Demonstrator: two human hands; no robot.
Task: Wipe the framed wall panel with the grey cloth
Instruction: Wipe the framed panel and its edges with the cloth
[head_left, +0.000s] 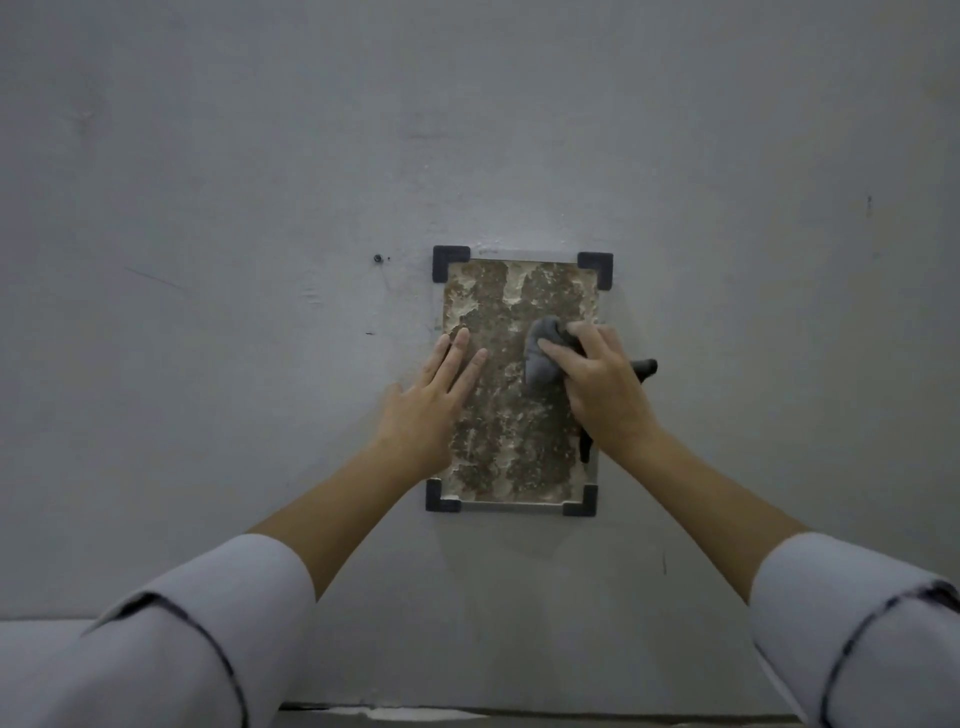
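A framed wall panel (498, 291) hangs on the grey wall, its brown mottled face held by dark corner brackets. My right hand (602, 384) grips a bunched grey cloth (540, 358) and presses it against the panel's right middle part. A tail of the cloth sticks out past the panel's right edge and another hangs below my wrist. My left hand (431, 395) lies flat with straight fingers on the panel's left edge, its fingertips on the mottled face.
The plain grey wall (260, 208) fills the view, with a small dark screw hole (378, 257) left of the panel's top corner. A ledge or floor line (395, 714) runs along the bottom. Both my forearms wear pale sleeves.
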